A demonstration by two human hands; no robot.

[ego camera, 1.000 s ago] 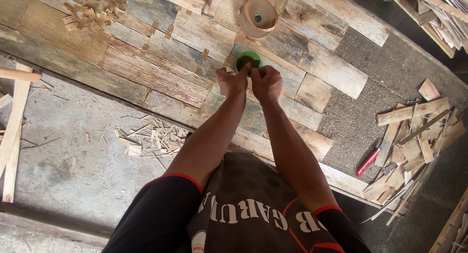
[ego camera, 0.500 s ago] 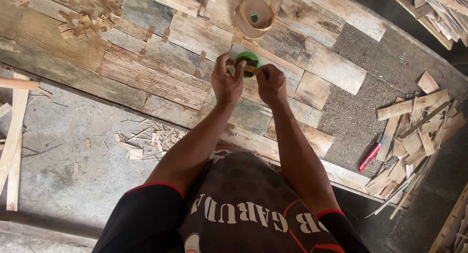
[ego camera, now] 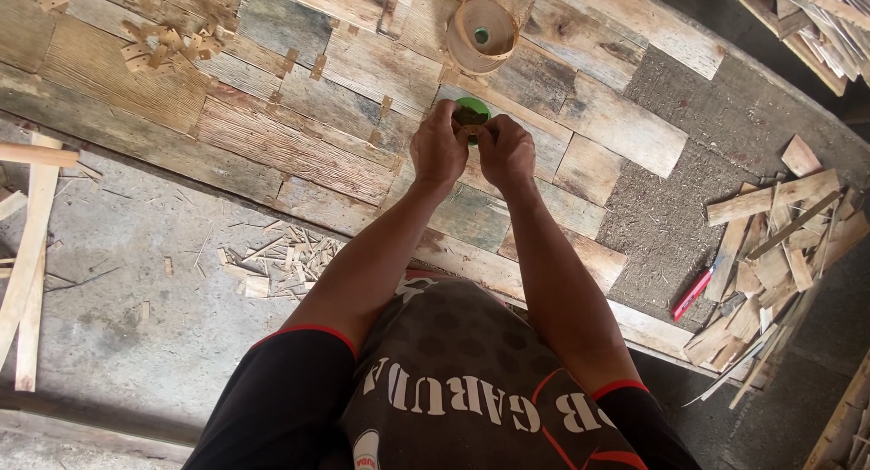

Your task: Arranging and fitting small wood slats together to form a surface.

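tape roll (ego camera: pixel 481 35) behind lid (ego camera: pixel 471 114); cutter (ego camera: pixel 691 295) right.

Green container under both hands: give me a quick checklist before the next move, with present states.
1. Left hand on the green container: ok, fingers at its near edge.
2. Right hand on it too: ok.
3. Container resting on the plank panel: ok.
4. What sits inside the container: cannot tell, only something dark shows.
5. Veneer roll apart from the hands: ok, it lies just beyond the container.
6. Red cutter within reach: cannot tell; it lies untouched off to the right, by the wood offcuts.
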